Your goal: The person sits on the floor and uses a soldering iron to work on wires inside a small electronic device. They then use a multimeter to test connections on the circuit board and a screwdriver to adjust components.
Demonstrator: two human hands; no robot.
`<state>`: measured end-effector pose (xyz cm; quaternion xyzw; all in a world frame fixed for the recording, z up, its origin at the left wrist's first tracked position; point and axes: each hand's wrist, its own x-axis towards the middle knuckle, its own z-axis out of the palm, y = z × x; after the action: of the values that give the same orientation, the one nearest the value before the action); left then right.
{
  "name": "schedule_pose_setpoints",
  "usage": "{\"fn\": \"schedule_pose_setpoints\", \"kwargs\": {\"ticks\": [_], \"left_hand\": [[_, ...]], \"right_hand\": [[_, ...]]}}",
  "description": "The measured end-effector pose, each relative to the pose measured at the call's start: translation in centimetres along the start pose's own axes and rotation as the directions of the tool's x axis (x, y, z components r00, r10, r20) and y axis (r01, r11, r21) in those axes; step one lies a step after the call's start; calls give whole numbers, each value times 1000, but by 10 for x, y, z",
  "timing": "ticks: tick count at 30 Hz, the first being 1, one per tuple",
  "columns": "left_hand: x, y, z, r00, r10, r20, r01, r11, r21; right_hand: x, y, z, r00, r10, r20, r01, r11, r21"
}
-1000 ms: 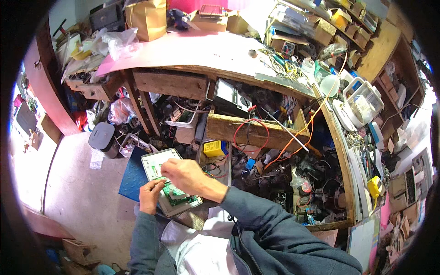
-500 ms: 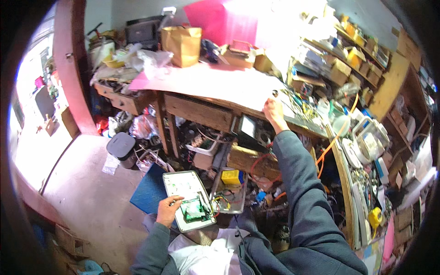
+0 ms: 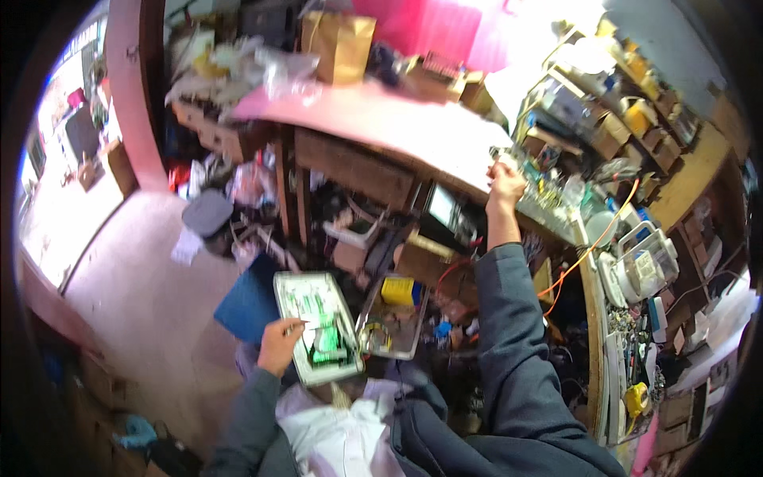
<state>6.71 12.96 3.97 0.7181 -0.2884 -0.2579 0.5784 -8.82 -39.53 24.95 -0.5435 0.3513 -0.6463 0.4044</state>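
A: Location of pale rectangular plastic casing [image 3: 332, 374] with green circuit board [image 3: 324, 338]?
B: Just left of shallow grey tray [image 3: 405, 322]; left hand [image 3: 278, 347] at casing's left edge, right hand [image 3: 506, 184] over pink-white table [image 3: 381, 119].
A: Fingers [image 3: 292, 324]?
B: Bent, both hands; cannot tell whether clamped on anything.
A: Handling?
B: Probably light, stiff; board fragile. Grip by rim.

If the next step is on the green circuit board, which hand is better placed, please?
Probably the left hand: it is at the left edge of the open case, close to the green circuit board. The right hand is stretched out at the workbench, well away from the board.
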Motion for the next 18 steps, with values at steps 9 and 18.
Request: {"fn": "schedule_pose_setpoints", "kwargs": {"ticks": [9, 18], "left_hand": [[5, 8, -2, 995, -72, 66, 83, 981, -175], [9, 10, -3, 986, -94, 136, 126, 961, -248]], "right_hand": [[-254, -48, -71, 778, 202, 595, -206, 977, -61], [-391, -31, -103, 549, 224, 805, 195, 903, -384]]}}
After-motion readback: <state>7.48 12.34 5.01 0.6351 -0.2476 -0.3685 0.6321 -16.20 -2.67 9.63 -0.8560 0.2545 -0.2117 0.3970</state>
